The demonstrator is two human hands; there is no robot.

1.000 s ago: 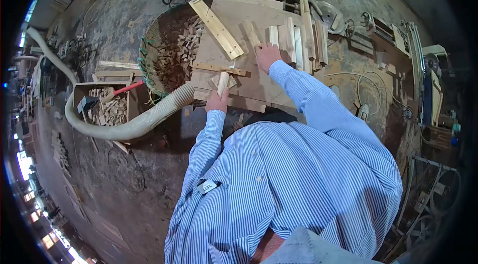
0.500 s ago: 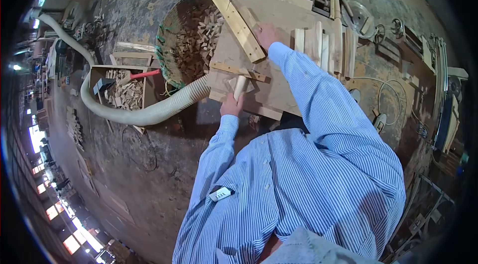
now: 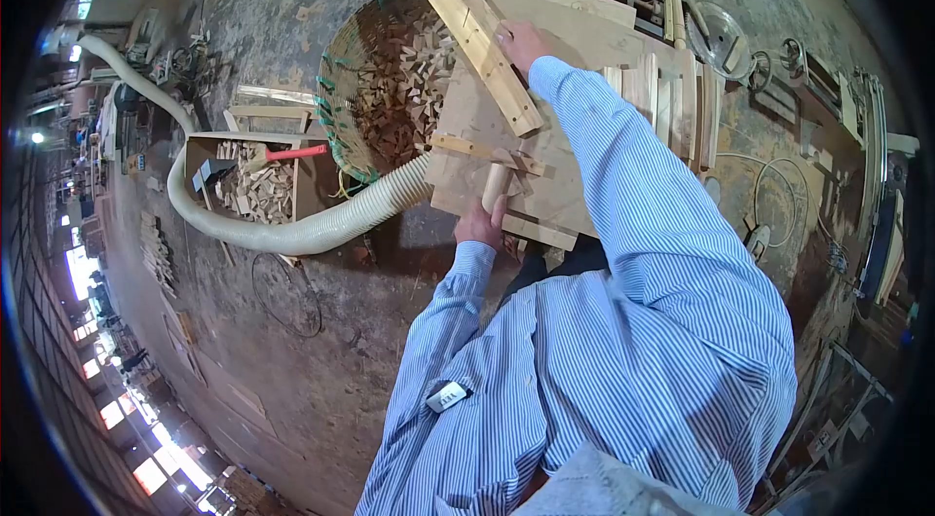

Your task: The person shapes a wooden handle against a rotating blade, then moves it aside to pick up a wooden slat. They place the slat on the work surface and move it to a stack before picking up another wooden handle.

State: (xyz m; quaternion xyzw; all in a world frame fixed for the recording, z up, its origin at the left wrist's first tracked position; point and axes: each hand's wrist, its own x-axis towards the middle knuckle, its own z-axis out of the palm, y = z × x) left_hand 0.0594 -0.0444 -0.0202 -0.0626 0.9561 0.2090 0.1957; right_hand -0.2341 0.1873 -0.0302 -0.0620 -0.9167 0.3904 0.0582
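Observation:
My left hand [image 3: 479,224] is closed around the near end of a pale wooden piece [image 3: 496,183] at the front edge of the worktable [image 3: 467,122]. The far end of that piece meets a narrow wooden bar [image 3: 472,148] fixed across the table. Farther up, my right hand [image 3: 526,45] has its fingers curled on a short wooden strip [image 3: 483,6], beside a long yellowish board [image 3: 484,58] with holes. The strip is partly hidden by the board and my fingers.
Several wooden pieces [image 3: 662,107] lie on the table's right side. To the left stand a wicker basket [image 3: 341,92] of offcuts and a wooden box [image 3: 304,185] with offcuts and a red-handled brush [image 3: 297,153]. A ribbed hose [image 3: 331,232] runs to the table.
The whole view has shifted, with the table now slightly farther right and lower. Both hands stay on their wooden pieces; the right hand and its strip sit slightly farther up along the long board.

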